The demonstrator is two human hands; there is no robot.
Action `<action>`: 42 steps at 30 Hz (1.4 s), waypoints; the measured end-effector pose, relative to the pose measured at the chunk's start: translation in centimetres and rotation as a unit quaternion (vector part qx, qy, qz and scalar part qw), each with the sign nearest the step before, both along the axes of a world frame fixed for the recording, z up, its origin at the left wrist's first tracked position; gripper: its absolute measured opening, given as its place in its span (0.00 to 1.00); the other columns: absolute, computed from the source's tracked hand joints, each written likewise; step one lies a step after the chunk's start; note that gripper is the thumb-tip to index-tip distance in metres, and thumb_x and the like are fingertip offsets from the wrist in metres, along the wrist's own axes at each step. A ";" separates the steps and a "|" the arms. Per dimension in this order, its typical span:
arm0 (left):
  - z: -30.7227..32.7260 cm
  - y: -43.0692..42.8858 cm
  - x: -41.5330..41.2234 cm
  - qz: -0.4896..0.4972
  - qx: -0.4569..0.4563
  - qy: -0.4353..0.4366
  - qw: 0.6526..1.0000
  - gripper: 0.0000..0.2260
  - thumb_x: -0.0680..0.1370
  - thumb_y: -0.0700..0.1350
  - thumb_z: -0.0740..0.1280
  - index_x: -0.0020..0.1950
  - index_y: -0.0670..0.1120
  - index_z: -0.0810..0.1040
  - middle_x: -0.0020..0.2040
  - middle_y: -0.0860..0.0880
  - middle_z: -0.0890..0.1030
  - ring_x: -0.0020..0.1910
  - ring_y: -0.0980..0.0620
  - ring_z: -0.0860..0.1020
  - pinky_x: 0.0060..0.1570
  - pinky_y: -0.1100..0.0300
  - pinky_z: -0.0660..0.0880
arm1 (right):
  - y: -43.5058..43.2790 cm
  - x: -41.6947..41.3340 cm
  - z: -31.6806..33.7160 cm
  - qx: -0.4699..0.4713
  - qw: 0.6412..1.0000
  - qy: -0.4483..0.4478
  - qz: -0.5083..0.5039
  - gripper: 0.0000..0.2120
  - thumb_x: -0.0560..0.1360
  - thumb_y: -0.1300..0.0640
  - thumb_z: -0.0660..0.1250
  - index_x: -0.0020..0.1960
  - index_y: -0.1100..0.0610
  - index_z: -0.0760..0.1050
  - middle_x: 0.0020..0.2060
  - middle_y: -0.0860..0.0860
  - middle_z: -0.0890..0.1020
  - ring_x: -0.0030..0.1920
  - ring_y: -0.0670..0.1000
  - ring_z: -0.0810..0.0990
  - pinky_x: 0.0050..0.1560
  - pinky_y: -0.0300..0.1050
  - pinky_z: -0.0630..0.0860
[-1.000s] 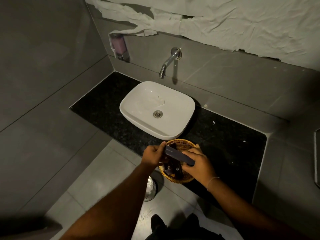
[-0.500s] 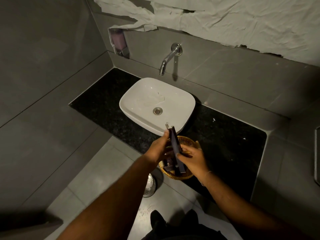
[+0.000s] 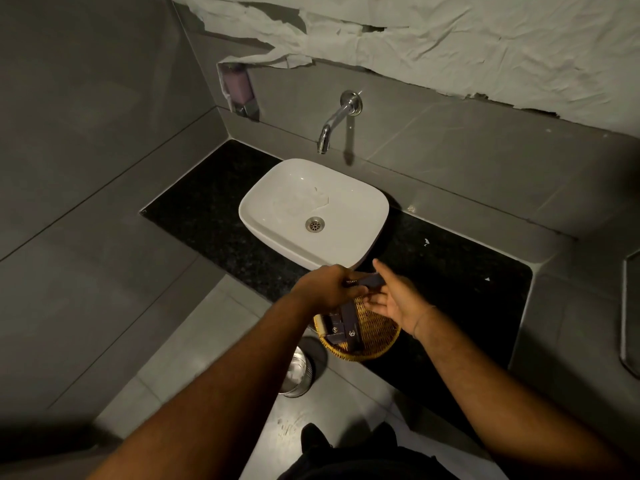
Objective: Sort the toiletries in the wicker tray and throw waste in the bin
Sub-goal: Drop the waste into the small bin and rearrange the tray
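Observation:
A round wicker tray (image 3: 375,336) sits at the front edge of the black counter, below the basin. Several dark purple toiletry boxes (image 3: 341,330) lie along its left side. My left hand (image 3: 329,287) is closed on one long dark purple box (image 3: 372,281), held flat over the tray's far rim. My right hand (image 3: 394,301) hovers just to the right of that box with fingers spread and palm turned up, holding nothing. A shiny metal bin (image 3: 298,374) stands on the floor under the counter edge, partly hidden by my left forearm.
A white basin (image 3: 313,211) sits on the black granite counter (image 3: 450,271), under a chrome wall tap (image 3: 337,117). A soap dispenser (image 3: 239,90) is fixed in the left corner. Torn paper covers the wall above. My feet show on the grey tiled floor.
The long box went from upright between both hands to lying flat in my left hand. My right hand let go and opened beside it.

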State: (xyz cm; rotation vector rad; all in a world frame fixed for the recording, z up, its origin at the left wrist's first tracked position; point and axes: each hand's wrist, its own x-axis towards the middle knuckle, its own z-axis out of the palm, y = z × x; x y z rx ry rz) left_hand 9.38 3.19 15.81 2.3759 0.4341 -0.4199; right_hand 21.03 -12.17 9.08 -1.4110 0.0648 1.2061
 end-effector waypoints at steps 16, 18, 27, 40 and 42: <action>6.1 -3.1 3.1 -0.134 0.347 0.187 0.909 0.20 0.82 0.60 0.73 0.63 0.45 0.84 0.35 0.50 0.73 0.42 0.48 0.78 0.46 0.52 0.73 | 0.5 -3.7 -3.1 0.003 0.964 0.240 -0.115 0.16 0.81 0.43 0.66 0.60 0.54 0.78 0.63 0.61 0.79 0.56 0.55 0.81 0.47 0.47 0.81; 5.9 -2.7 2.7 -0.132 0.340 0.183 0.913 0.21 0.80 0.64 0.73 0.57 0.46 0.83 0.35 0.51 0.73 0.39 0.50 0.77 0.46 0.52 0.73 | 0.1 -3.7 -3.9 -0.018 0.972 0.218 -0.083 0.22 0.81 0.43 0.66 0.70 0.54 0.76 0.71 0.63 0.75 0.67 0.58 0.78 0.59 0.50 0.78; 0.3 1.1 -3.1 0.015 0.192 0.146 0.970 0.18 0.81 0.62 0.70 0.60 0.48 0.84 0.46 0.50 0.79 0.53 0.46 0.85 0.60 0.45 0.84 | 0.4 -3.6 -5.6 -0.114 0.985 -0.035 -0.124 0.34 0.80 0.53 0.71 0.81 0.44 0.62 0.66 0.59 0.79 0.64 0.64 0.81 0.59 0.63 0.81; -13.3 3.9 -21.6 0.440 0.004 0.092 0.893 0.15 0.75 0.52 0.78 0.61 0.51 0.85 0.39 0.52 0.84 0.43 0.46 0.85 0.44 0.54 0.78 | -1.4 -4.5 -10.0 -0.284 0.923 -0.229 -0.121 0.13 0.81 0.53 0.71 0.53 0.63 0.84 0.48 0.60 0.88 0.41 0.55 0.87 0.35 0.42 0.80; -15.2 4.1 -22.6 0.473 -0.005 0.077 0.878 0.15 0.75 0.51 0.78 0.61 0.50 0.86 0.41 0.52 0.84 0.45 0.45 0.85 0.44 0.56 0.77 | -1.2 -5.6 -10.5 -0.282 0.924 -0.232 -0.113 0.12 0.80 0.53 0.71 0.55 0.62 0.85 0.48 0.58 0.88 0.44 0.57 0.88 0.41 0.47 0.84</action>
